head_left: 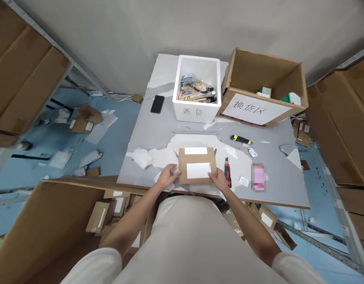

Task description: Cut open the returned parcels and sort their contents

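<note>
A flat brown cardboard box (194,157) with two white labels lies at the front edge of the grey table (140,130). My left hand (168,176) touches its left side, thumb against the lower left corner and fingers curved. On the right side, my right hand (219,179) grips the box, its thumb on top beside the larger label. Just right of that hand lies a red and black utility knife (227,172). Farther back is a yellow and black cutter (241,139).
Behind stand a white foam bin (196,112) with packaged items and a large cardboard box (267,67) holding small boxes. A black phone (157,104) lies back left. Paper scraps (141,157) litter the table. A big open carton (57,221) stands at lower left.
</note>
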The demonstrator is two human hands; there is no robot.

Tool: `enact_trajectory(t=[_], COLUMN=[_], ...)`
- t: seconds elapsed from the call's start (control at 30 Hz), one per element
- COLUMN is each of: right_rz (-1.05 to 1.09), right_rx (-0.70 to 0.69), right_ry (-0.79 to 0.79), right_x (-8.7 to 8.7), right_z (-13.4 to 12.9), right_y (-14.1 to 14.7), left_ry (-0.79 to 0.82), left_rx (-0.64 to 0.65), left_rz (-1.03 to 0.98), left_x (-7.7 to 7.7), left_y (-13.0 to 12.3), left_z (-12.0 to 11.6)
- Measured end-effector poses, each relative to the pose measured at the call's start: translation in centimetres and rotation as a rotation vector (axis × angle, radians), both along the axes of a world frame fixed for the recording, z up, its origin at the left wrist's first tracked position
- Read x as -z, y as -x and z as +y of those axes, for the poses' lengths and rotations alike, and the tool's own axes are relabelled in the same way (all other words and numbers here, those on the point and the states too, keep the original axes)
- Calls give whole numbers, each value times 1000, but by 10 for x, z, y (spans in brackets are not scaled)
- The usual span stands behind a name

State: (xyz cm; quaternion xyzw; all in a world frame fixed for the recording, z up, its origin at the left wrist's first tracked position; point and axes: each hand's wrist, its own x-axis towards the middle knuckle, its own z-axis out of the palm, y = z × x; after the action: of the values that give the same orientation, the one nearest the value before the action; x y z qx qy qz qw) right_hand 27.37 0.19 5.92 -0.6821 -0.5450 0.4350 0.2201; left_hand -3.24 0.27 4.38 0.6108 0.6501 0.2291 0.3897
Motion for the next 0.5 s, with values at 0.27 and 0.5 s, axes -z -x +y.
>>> enact_trajectory(t=[0.27, 0.5], right_rz=[-49, -60], right_rx=[130, 215], right_ry=[81, 70], right_x=[37, 38], right_z=[-23, -28], right_y=[4, 10], left_ry=[248, 277], left_rx=[-626, -373], left_rz=[510, 572], left_x=[21, 70], left_y=[127, 146], left_z=[66, 71])
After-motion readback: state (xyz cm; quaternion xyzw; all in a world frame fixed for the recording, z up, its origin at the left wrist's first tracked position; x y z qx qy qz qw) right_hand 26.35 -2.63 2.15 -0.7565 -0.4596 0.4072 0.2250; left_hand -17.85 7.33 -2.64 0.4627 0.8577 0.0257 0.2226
